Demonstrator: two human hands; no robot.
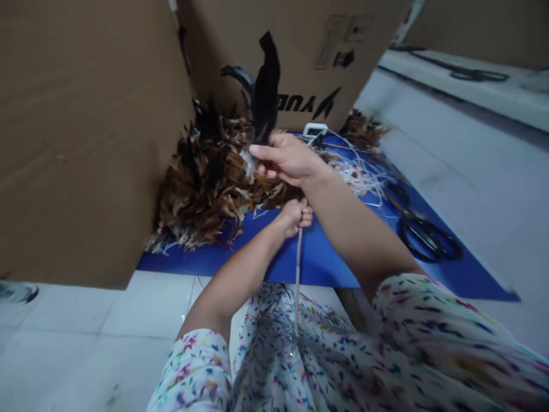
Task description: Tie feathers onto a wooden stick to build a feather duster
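1. Feathers (266, 86): pinched at base in right hand (290, 160), far side; likely light, soft, creasable; best held by base.
2. Stick (298, 269): clenched in left hand (295, 218), near side; probably light, stiff.

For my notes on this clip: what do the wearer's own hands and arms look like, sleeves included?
The left hand and right hand are ungloved, with no ring or watch showing. The left sleeve and right sleeve end near the elbows, white with a small scattered multicoloured print, including pink and purple. The garment over the lap matches.
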